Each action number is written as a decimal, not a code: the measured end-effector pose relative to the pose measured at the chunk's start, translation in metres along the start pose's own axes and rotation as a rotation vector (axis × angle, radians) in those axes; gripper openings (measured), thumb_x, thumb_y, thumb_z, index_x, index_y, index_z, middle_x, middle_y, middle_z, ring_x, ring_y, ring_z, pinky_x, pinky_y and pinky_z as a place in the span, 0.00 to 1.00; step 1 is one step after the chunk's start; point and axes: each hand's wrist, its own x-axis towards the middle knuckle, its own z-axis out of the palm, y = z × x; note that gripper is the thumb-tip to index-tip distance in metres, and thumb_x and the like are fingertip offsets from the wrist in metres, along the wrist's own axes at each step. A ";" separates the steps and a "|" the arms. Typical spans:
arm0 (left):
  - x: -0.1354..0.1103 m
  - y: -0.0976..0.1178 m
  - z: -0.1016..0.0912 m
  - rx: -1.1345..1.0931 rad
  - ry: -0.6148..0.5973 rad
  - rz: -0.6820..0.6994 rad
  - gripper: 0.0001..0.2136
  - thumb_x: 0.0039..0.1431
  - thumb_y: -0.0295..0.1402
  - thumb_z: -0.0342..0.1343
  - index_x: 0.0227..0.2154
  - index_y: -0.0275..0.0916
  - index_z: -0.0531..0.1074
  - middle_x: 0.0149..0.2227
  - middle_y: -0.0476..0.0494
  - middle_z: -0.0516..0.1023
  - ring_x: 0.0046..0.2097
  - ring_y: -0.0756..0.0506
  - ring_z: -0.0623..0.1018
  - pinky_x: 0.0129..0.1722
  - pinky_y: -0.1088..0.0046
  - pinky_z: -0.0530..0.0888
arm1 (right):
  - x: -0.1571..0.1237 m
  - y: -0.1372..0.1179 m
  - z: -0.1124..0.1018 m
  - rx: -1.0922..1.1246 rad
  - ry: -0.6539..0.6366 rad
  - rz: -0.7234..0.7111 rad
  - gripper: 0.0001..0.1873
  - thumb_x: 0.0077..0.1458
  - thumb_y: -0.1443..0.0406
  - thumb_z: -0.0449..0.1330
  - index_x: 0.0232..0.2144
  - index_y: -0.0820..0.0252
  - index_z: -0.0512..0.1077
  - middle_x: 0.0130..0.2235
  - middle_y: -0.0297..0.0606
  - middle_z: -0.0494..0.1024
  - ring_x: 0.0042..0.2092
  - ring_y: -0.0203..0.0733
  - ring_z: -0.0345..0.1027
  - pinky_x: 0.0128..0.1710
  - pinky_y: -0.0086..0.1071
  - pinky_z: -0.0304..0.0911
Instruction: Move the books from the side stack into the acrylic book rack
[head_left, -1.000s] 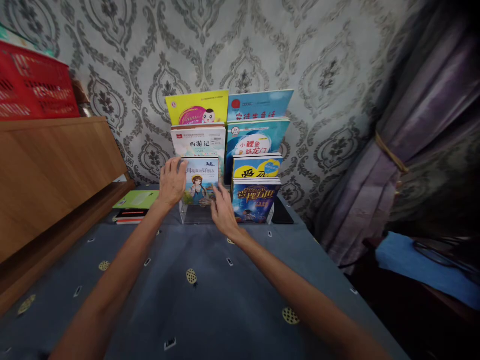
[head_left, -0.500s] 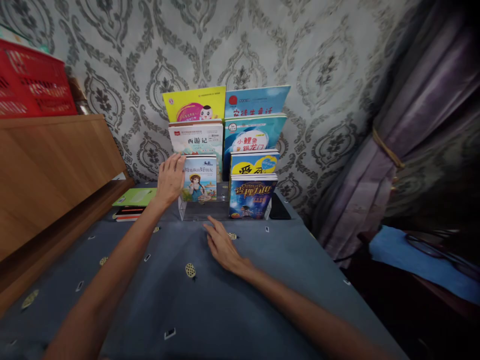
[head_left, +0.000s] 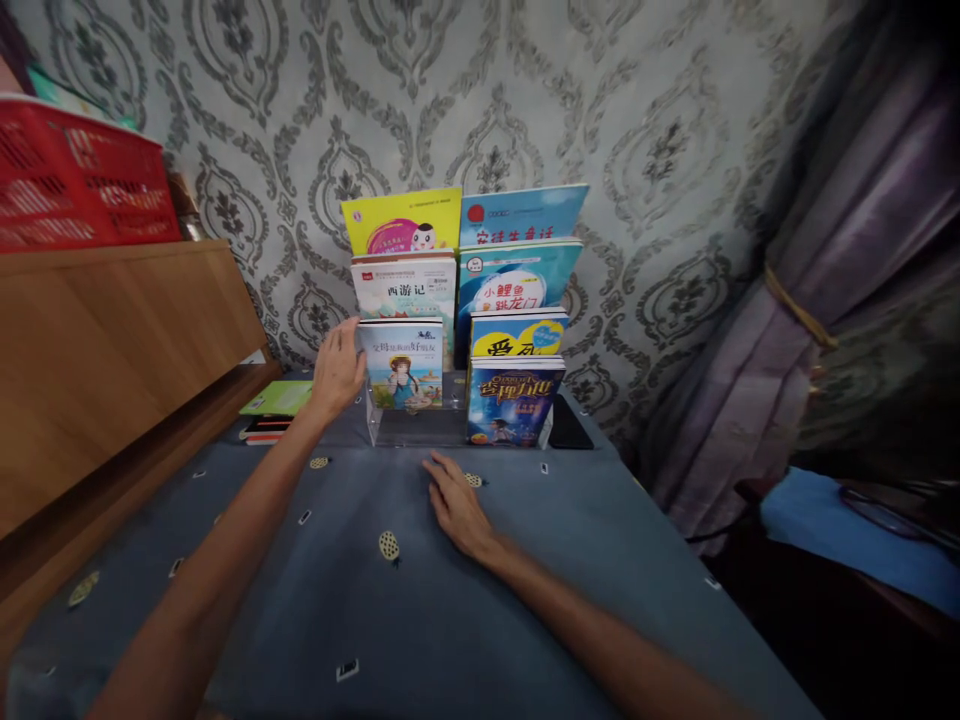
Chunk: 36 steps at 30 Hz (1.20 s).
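My left hand (head_left: pixel 337 372) rests against the left edge of a picture-covered book (head_left: pixel 406 365) showing a girl in a yellow hat. Its fingers are stretched out, and their tips lie at the book's upper left corner. That book leans in a clear acrylic stand (head_left: pixel 417 430), in front of a white book (head_left: pixel 405 290) and a yellow book (head_left: pixel 401 218). My right hand (head_left: pixel 459 508) lies on the blue tablecloth (head_left: pixel 315 600), just in front of the stand, open with fingers apart and nothing in it. Right of the stand's middle stands a dark blue book (head_left: pixel 515 403).
Behind the dark blue book stand a yellow-and-blue book (head_left: pixel 517 333), a teal book (head_left: pixel 517 280) and a blue book (head_left: pixel 525 212). A black phone-like slab (head_left: pixel 570 425) lies to their right. Books (head_left: pixel 277 398) lie stacked at left, near a wooden cabinet (head_left: pixel 127 350) bearing a red basket (head_left: pixel 82 180).
My left hand has slid slightly off the book's front toward its left edge, so more of the title shows. The whole view has shifted a little; my right hand stays on the cloth.
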 end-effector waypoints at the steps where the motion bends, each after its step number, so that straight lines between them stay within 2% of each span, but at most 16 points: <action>1: -0.003 -0.003 0.003 -0.045 0.021 -0.034 0.26 0.60 0.29 0.49 0.62 0.34 0.56 0.61 0.29 0.66 0.64 0.36 0.65 0.65 0.51 0.62 | 0.004 -0.003 -0.002 0.011 0.013 0.005 0.27 0.64 0.69 0.47 0.64 0.56 0.62 0.64 0.48 0.64 0.66 0.48 0.57 0.65 0.51 0.57; 4: -0.013 -0.014 0.016 -0.198 0.061 -0.149 0.26 0.60 0.30 0.51 0.61 0.36 0.56 0.61 0.29 0.67 0.64 0.36 0.67 0.64 0.51 0.63 | 0.030 -0.016 -0.013 0.047 0.084 0.003 0.30 0.65 0.67 0.46 0.68 0.59 0.52 0.68 0.49 0.59 0.69 0.46 0.51 0.68 0.49 0.53; 7: -0.020 -0.021 0.031 -0.355 0.046 -0.250 0.26 0.59 0.31 0.52 0.60 0.36 0.58 0.59 0.30 0.70 0.62 0.36 0.70 0.62 0.51 0.66 | 0.070 -0.026 -0.026 0.064 0.188 0.014 0.34 0.65 0.64 0.47 0.70 0.60 0.46 0.70 0.48 0.54 0.71 0.46 0.46 0.70 0.48 0.48; 9: -0.021 -0.024 0.041 -0.454 0.026 -0.296 0.25 0.59 0.31 0.53 0.60 0.37 0.59 0.59 0.31 0.71 0.61 0.37 0.72 0.61 0.51 0.68 | 0.098 -0.028 -0.031 0.078 0.228 0.043 0.36 0.65 0.61 0.48 0.71 0.64 0.42 0.70 0.51 0.53 0.71 0.48 0.45 0.69 0.49 0.48; 12: -0.020 -0.024 0.053 -0.583 0.024 -0.331 0.24 0.58 0.30 0.53 0.59 0.38 0.61 0.58 0.34 0.72 0.60 0.38 0.72 0.61 0.53 0.68 | 0.131 -0.025 -0.034 0.090 0.291 0.116 0.40 0.62 0.61 0.50 0.70 0.71 0.41 0.70 0.56 0.51 0.71 0.52 0.43 0.70 0.51 0.45; 16: -0.018 -0.023 0.060 -0.651 0.047 -0.340 0.23 0.57 0.29 0.51 0.57 0.37 0.64 0.57 0.34 0.73 0.59 0.38 0.73 0.61 0.54 0.68 | 0.156 -0.014 -0.029 0.135 0.343 0.206 0.42 0.58 0.61 0.53 0.68 0.74 0.44 0.69 0.60 0.53 0.70 0.56 0.47 0.69 0.54 0.44; 19: -0.019 -0.023 0.061 -0.586 0.031 -0.342 0.20 0.57 0.29 0.51 0.54 0.36 0.68 0.54 0.34 0.76 0.56 0.38 0.75 0.60 0.53 0.69 | 0.166 -0.006 -0.025 0.160 0.369 0.246 0.41 0.56 0.62 0.54 0.67 0.74 0.48 0.67 0.61 0.56 0.69 0.57 0.50 0.69 0.55 0.44; 23: -0.019 -0.025 0.062 -0.505 0.011 -0.354 0.17 0.57 0.29 0.51 0.50 0.37 0.71 0.50 0.37 0.78 0.53 0.39 0.76 0.58 0.53 0.70 | 0.169 0.000 -0.021 0.162 0.362 0.245 0.40 0.55 0.63 0.54 0.66 0.72 0.49 0.66 0.59 0.59 0.68 0.56 0.53 0.67 0.54 0.50; 32: -0.019 -0.023 0.066 -0.447 0.027 -0.349 0.20 0.54 0.25 0.51 0.51 0.38 0.70 0.50 0.37 0.77 0.54 0.38 0.75 0.59 0.53 0.69 | 0.166 0.002 -0.022 0.091 0.320 0.223 0.40 0.54 0.64 0.53 0.67 0.71 0.51 0.66 0.56 0.61 0.68 0.55 0.53 0.67 0.52 0.50; 36: -0.022 -0.020 0.064 -0.429 0.016 -0.337 0.21 0.54 0.24 0.51 0.52 0.38 0.69 0.51 0.37 0.75 0.55 0.38 0.74 0.59 0.54 0.68 | 0.164 0.000 -0.023 0.071 0.322 0.224 0.39 0.55 0.65 0.52 0.67 0.73 0.50 0.66 0.58 0.61 0.68 0.56 0.52 0.67 0.54 0.49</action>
